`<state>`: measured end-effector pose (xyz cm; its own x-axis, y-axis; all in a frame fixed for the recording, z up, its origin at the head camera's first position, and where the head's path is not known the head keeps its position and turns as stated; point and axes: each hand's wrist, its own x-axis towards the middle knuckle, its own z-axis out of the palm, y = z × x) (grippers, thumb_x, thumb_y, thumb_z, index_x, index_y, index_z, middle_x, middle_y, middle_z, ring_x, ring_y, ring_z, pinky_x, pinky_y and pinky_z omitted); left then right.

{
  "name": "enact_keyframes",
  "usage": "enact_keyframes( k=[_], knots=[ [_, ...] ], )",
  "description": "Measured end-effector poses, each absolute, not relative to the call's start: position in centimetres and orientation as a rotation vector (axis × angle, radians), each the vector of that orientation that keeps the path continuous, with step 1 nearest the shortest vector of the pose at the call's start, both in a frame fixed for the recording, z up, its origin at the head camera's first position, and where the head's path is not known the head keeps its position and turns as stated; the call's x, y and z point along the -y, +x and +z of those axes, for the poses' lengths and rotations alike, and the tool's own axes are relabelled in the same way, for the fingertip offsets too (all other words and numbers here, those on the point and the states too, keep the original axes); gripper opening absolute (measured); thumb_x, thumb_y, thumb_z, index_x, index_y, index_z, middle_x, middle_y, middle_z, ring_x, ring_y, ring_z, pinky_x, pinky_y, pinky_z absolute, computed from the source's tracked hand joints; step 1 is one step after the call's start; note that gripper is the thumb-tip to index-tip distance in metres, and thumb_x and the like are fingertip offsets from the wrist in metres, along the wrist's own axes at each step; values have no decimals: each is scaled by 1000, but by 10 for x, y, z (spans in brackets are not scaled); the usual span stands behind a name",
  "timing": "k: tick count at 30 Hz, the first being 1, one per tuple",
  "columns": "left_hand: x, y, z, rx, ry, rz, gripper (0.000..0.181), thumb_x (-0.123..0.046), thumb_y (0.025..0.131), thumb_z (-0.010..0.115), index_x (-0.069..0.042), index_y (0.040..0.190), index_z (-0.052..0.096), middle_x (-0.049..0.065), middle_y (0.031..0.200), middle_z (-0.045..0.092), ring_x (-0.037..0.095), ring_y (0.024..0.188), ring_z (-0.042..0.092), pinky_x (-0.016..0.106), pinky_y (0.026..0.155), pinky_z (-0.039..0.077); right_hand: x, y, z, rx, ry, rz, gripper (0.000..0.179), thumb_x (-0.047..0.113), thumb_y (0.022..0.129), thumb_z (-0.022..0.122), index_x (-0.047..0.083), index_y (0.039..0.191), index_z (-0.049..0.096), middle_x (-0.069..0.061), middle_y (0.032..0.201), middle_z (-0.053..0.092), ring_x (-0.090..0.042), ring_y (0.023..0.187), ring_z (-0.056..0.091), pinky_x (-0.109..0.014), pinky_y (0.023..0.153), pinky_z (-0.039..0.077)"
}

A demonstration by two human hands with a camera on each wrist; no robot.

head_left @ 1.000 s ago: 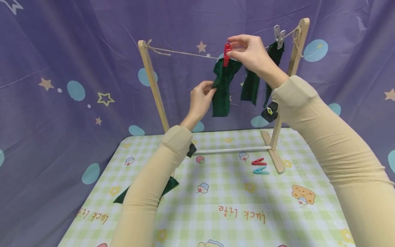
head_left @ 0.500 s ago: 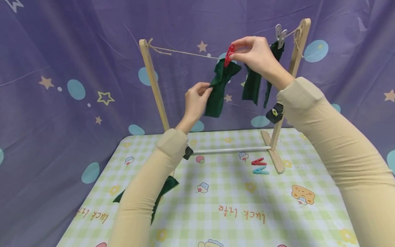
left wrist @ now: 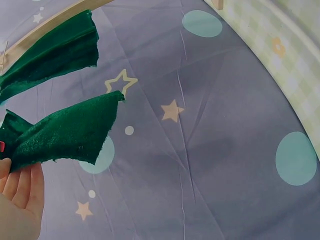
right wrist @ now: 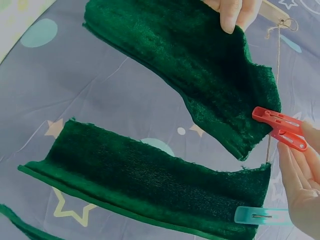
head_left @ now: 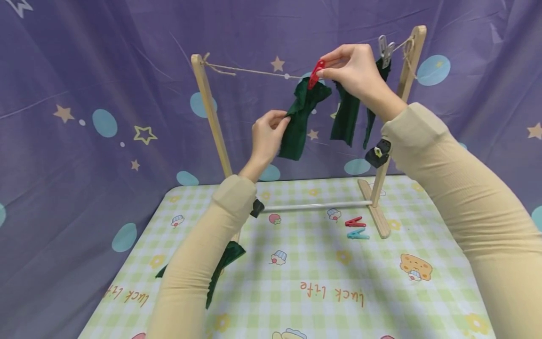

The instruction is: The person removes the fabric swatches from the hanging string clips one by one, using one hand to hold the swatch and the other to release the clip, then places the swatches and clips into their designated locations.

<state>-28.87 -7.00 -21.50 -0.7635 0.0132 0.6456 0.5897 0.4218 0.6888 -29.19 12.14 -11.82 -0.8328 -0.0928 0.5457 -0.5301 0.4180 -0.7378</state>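
My left hand (head_left: pixel 267 134) pinches the side edge of a dark green cloth strip (head_left: pixel 295 134), whose lower end slants left. At the strip's top, my right hand (head_left: pixel 353 70) pinches a red clothespin (head_left: pixel 315 77) between thumb and fingers. In the right wrist view the clothespin's jaws are over the cloth's top edge, beside the twine line (right wrist: pixel 278 50). Below it in that view, a second green strip (right wrist: pixel 145 175) hangs from a teal clothespin (right wrist: pixel 250 215). Farther right on the line, a metal clip (head_left: pixel 386 52) holds a third strip (head_left: pixel 383 70).
The line runs between two wooden posts (head_left: pixel 211 115), joined low down by a white rod (head_left: pixel 317 205). A loose red clothespin (head_left: pixel 355 222) and a loose teal clothespin (head_left: pixel 358 234) lie on the checked tablecloth (head_left: pixel 313 273). Another green cloth (head_left: pixel 230 254) lies partly behind my left forearm.
My left hand has moved left, drawing the strip's lower end left with it. My right hand has shifted slightly right, and the red clothespin now leans instead of standing nearly upright.
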Motion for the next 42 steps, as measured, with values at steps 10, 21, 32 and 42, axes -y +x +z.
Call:
enact_keyframes(
  k=[10,21,32,42],
  knots=[
    [71,-288,-212,2109,-519,-1331,17,-10,85,60,0,96,65,13,89,67,18,78,63,23,66,47,-124,-293,-113,2143,539,1536,26,12,73,71,-2,94,66,5,78,65,-5,71,62,-17,71,48],
    [77,-285,-222,2167,-525,-1329,19,-13,85,59,0,98,65,12,93,66,18,82,62,23,70,48,-130,-289,-107,2049,472,1606,26,15,69,74,3,91,68,-1,88,66,-5,75,61,-19,80,46],
    [97,-273,-236,2334,-562,-1221,21,-16,86,58,-2,101,65,11,93,66,19,82,61,26,72,48,-137,-281,-114,2040,525,1660,34,15,71,73,1,100,65,-3,95,63,-5,78,62,-20,84,43],
    [115,-257,-256,2453,-595,-1187,21,-17,87,57,-3,100,64,11,91,66,19,80,62,26,70,49,-150,-268,-145,2049,616,1845,38,2,70,72,-4,106,61,1,89,65,-6,79,63,-17,76,47]
  ],
)
